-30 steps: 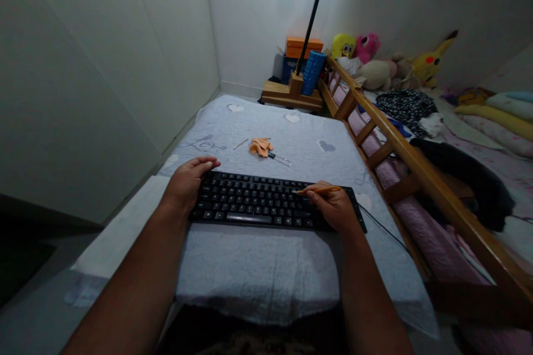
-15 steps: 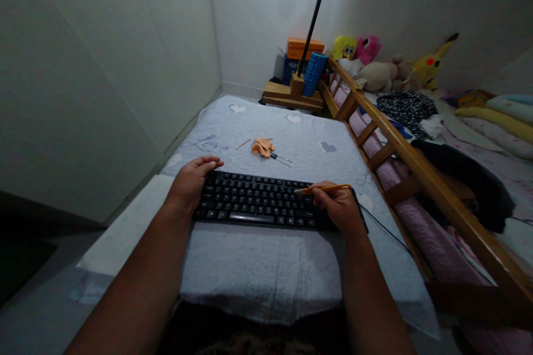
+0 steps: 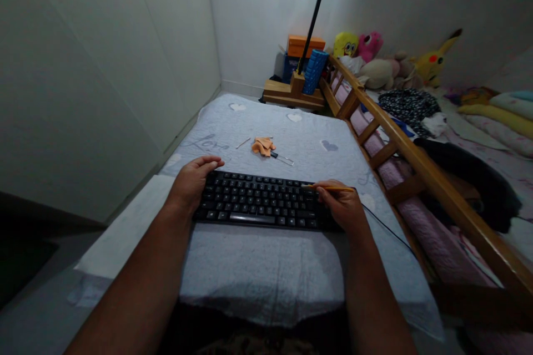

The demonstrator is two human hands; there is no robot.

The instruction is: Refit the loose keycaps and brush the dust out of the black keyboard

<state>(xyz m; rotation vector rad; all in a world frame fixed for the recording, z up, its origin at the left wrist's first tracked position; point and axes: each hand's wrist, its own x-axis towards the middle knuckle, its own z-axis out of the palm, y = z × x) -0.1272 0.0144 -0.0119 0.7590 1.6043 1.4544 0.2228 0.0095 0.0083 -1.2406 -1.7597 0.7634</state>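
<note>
One rectangular black plastic keyboard [image 3: 254,199], pale-lettered with a shiny space bar, lies on the blue-grey patterned cloth [image 3: 266,266]. The left hand [image 3: 191,180] touches its left end (whether clamped, I cannot tell); the right hand [image 3: 339,202], well apart, pinches one slim orange pale-tipped tool [image 3: 333,188]. Beyond: one crumpled orange rag [image 3: 263,146], one black-handled wire tool [image 3: 273,154]. Open cloth runs to the far edge.

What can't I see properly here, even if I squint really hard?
All in the head view:
Letters on the keyboard: too small and dim to read.
The keyboard's right end: partly hidden by the right grip.
Tip of the orange stick: too small to tell what it's made of.
Anything under the cloth: covered by its folds.
Top of the pole: cut off by the upper edge.
</note>
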